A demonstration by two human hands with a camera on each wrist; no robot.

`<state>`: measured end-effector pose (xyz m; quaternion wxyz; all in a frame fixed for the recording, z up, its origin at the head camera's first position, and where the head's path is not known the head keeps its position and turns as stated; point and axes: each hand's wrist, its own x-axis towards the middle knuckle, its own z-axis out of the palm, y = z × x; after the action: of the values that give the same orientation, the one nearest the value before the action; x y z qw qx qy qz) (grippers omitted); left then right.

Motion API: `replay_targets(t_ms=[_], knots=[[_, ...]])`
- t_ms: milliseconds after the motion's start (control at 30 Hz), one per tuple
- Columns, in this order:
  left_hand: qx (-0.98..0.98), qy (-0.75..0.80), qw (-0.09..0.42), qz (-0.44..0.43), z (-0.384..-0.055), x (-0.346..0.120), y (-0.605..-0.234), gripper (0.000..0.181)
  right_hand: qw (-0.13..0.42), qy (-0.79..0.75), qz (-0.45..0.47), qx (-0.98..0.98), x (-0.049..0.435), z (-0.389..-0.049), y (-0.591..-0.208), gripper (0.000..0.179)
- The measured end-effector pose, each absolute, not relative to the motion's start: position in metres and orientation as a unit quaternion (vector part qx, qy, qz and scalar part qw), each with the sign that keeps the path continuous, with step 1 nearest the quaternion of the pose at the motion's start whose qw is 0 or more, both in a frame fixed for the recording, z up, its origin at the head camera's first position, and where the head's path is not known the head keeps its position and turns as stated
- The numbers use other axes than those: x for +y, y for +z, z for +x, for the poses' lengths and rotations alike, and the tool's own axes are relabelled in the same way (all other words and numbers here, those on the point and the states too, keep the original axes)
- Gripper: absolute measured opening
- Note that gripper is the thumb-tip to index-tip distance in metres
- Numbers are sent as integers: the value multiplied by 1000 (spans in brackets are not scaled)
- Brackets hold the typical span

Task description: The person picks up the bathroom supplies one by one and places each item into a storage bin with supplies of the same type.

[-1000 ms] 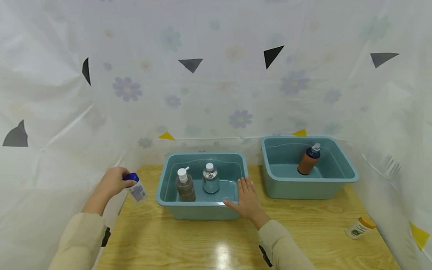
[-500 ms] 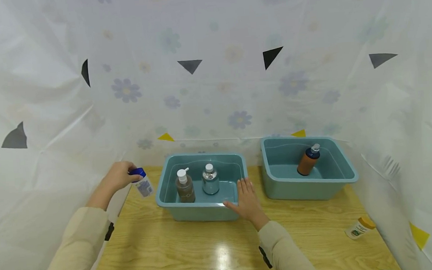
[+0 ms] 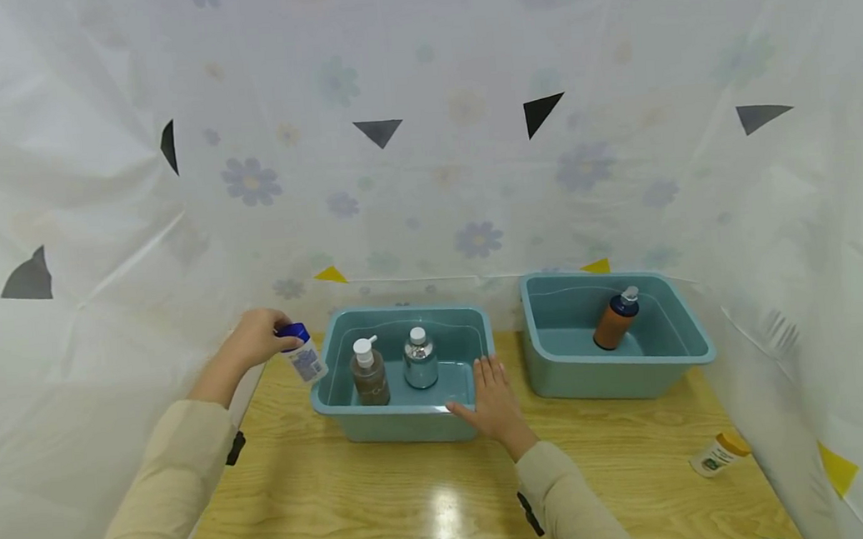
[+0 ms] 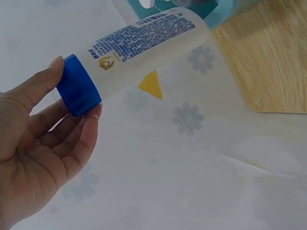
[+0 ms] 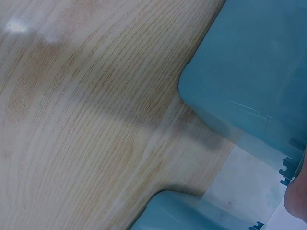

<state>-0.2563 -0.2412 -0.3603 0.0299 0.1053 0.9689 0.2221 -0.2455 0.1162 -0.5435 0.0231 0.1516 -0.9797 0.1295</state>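
Observation:
My left hand (image 3: 259, 338) pinches the blue cap of a white bottle (image 4: 144, 45) between thumb and fingers. Blue print covers the bottle's side, and it hangs tilted just off the left end of the nearer blue-green bin (image 3: 412, 425). Inside that bin stand a brown pump bottle (image 3: 371, 382) with a white top and a clear bottle (image 3: 420, 364) with a white cap. My right hand (image 3: 495, 400) rests with straight fingers on the bin's front right corner. Only a bit of a right finger (image 5: 296, 194) shows in the right wrist view.
A second blue-green bin (image 3: 619, 377) stands to the right, holding an orange-brown pump bottle (image 3: 616, 323). On the right of the wooden table (image 3: 388, 506) lies a small bottle with a yellow cap (image 3: 719, 453). White flowered sheeting (image 3: 426, 195) encloses the back and sides.
My left hand has carried the white bottle to the right, up to the bin's left end. The right hand and both bins stay where they were.

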Motion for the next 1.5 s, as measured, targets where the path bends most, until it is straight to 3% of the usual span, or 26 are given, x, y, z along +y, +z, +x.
replay_targets(t_ms=[900,1500], knots=[[964,220,54,138,-276,-190,-357,25,38,135,155,-978,115,-246,-546,96],[971,157,72,166,-291,-147,-377,23,47,146,159,-975,117,-245,-545,96]])
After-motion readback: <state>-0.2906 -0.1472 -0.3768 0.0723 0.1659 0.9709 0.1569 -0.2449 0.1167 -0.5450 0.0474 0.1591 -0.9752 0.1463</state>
